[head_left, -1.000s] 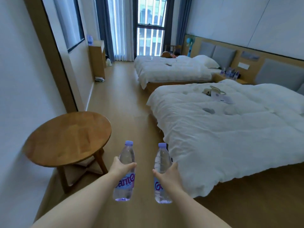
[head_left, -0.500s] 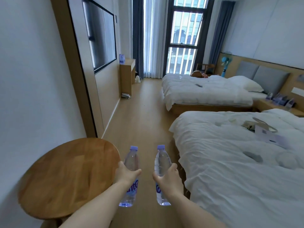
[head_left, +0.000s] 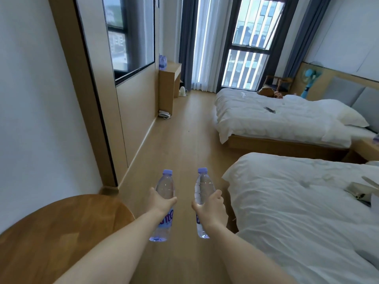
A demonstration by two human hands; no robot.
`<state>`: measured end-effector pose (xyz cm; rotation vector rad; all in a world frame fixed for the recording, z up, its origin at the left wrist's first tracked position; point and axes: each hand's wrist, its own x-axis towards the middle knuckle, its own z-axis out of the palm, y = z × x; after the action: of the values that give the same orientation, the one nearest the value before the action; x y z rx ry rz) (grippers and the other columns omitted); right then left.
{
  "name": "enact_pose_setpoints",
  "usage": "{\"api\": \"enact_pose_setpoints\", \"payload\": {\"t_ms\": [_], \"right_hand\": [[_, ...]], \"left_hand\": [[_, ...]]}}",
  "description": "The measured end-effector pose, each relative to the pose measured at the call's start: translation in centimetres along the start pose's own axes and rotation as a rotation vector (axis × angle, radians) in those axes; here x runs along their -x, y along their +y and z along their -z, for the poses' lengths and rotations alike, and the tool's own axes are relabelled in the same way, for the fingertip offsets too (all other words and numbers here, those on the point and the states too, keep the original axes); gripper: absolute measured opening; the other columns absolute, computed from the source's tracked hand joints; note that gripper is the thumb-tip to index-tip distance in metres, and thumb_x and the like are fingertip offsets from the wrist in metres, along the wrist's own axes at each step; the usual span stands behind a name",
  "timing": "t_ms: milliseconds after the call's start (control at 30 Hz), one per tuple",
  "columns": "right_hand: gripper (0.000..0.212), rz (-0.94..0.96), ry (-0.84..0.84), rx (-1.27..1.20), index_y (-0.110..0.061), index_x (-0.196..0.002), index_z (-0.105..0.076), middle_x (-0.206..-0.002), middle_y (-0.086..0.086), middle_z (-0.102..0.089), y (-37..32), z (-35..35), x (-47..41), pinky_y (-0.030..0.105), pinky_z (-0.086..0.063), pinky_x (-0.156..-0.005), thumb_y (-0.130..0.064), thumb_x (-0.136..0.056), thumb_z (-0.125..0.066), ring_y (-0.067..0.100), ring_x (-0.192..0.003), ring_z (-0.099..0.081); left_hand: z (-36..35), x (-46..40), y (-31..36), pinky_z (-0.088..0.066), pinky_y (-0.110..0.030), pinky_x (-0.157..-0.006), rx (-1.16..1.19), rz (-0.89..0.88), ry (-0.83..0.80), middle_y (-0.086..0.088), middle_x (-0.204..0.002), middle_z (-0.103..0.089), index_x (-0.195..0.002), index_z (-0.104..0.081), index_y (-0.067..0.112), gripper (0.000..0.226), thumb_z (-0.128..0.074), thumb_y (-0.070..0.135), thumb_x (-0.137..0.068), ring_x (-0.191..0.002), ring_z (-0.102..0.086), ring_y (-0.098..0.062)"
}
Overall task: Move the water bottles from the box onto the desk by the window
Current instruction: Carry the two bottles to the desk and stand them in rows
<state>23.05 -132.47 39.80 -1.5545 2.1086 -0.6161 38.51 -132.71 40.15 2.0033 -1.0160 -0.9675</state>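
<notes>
My left hand grips a clear water bottle with a purple cap, held upright in front of me. My right hand grips a second bottle of the same kind, also upright. Both hang above the wooden floor between the wall and the near bed. Far ahead on the left, the wooden desk stands by the window, with several bottles on its top. The box is out of view.
A round wooden table sits at my lower left. Two white beds, the near one and the far one, fill the right side. A floor aisle runs ahead to the desk. A phone-like object lies on the floor by the desk's foot.
The view has turned left and lifted toward the window, and I have moved forward along the aisle. The round table has slid to the lower left. Both hands still hold their bottles.
</notes>
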Motion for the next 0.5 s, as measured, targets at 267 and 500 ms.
{"api": "enact_pose_setpoints", "payload": {"t_ms": [267, 500], "right_hand": [[0.072, -0.052, -0.004, -0.148, -0.015, -0.128, -0.032, -0.121, 0.006, -0.051, -6.2, -2.1, -17.7, 0.038, -0.056, -0.082, -0.051, -0.079, -0.070, 0.023, -0.104, -0.058], [0.080, -0.035, -0.013, -0.171, -0.012, -0.136, -0.029, -0.128, 0.008, -0.048, -9.0, -5.1, -35.5, 0.041, -0.053, -0.087, -0.049, -0.078, -0.069, 0.026, -0.113, -0.054]], "left_hand": [[-3.4, -16.4, 9.8, -0.045, -0.038, -0.087, 0.071, -0.021, -0.045, -0.017, -0.121, -0.055, -0.127, -0.037, 0.002, 0.070, -0.079, 0.025, -0.075, -0.107, -0.057, -0.033], [-10.1, -31.5, 16.4, -0.044, -0.033, -0.080, 0.108, -0.015, -0.038, -0.017, -0.115, -0.057, -0.117, -0.037, 0.004, 0.061, -0.079, 0.019, -0.075, -0.091, -0.056, -0.027]]}}
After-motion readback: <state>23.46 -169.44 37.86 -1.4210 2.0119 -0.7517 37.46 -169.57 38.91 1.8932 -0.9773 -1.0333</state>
